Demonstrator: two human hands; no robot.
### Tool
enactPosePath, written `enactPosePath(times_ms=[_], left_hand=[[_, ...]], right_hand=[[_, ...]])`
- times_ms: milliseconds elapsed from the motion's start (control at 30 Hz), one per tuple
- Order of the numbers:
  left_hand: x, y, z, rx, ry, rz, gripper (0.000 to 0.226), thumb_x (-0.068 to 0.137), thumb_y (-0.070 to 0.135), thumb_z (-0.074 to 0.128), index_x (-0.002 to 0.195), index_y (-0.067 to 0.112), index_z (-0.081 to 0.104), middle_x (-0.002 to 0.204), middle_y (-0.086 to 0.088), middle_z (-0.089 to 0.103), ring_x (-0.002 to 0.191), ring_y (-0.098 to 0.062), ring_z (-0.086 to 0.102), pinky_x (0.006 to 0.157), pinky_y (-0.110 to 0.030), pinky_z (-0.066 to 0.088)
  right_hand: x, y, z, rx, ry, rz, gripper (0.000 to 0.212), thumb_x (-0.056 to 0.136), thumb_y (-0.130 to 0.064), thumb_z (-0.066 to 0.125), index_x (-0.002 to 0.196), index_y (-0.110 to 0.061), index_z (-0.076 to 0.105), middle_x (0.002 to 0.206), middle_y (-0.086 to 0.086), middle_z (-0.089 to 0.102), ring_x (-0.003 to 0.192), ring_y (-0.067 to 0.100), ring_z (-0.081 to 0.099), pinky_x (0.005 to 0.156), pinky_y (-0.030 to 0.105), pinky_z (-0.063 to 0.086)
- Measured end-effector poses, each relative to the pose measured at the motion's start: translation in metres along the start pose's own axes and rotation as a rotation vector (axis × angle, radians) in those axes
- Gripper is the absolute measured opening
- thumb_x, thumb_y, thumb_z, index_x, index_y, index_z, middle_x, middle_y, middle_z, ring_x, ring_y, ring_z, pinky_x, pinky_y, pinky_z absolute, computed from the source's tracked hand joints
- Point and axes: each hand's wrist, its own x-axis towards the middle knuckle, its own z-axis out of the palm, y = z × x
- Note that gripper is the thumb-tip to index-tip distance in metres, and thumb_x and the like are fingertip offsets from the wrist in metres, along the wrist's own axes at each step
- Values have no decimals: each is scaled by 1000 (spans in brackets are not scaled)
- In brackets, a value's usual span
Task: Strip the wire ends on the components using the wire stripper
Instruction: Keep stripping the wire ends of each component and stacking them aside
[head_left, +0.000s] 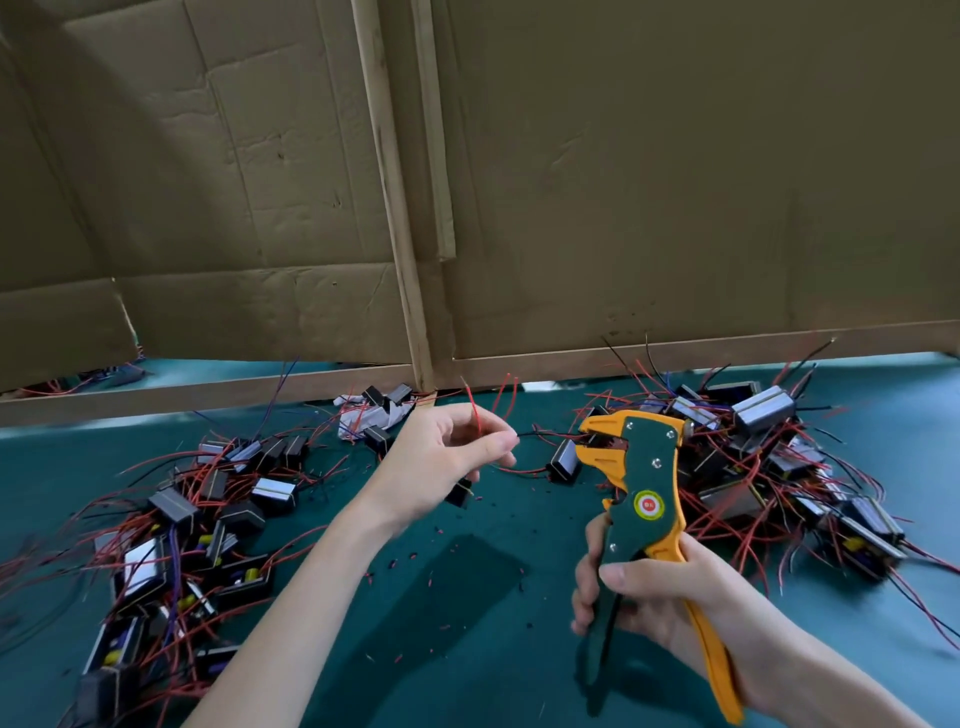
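black wire (550, 433) meeting the wire stripper (644, 467)
my left hand (447, 457) pinches the red wire (475, 415), component (460, 492) dangling below; my right hand (654, 597) grips the handles. next, likely: seat the end, squeeze.

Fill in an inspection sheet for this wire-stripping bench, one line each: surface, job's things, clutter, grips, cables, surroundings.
Surface: green mat, with a shadow across the middle.
Job's things: wire stripper, head up; left pile and right pile of components; one small component just below the left hand.
Clutter: insulation scraps, red and black, strewn on the mat; crumpled white paper at the back.
Grips: left hand pinches a red wire; right hand holds the stripper's handles.
Cables: black wire runs from the left hand's fingers to the stripper's head; red and black leads tangle through both piles.
Surroundings: cardboard wall braced with wooden strips.
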Motion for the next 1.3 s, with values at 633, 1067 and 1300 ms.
enactPosePath(times_ms=[633,1067,1300], left_hand=[[-11,25,17,-41,-81,24,10,80,21,73,72,27,76,65,4,64,59,-8,49,50,-21,38],[-8,24,25,-231,-198,-117,22,92,36,49,86,15,45,66,1,37,53,-9,32,59,-22,29],[-2,11,17,-64,-136,76,32,101,27,37,94,18,67,66,7,43,55,-7,39,64,-23,50]], right_hand=[[-5,1,-3,-98,-172,-26,24,67,-7,82,77,-4,60,63,20,52,58,32,57,64,45,52],[-5,10,4,-88,116,-51,63,43,-41,97,54,-9,43,41,9,33,29,19,37,38,27,38],[0,1,-6,23,-113,-120,40,64,-19,89,86,-6,59,74,24,54,70,39,59,72,50,51]])
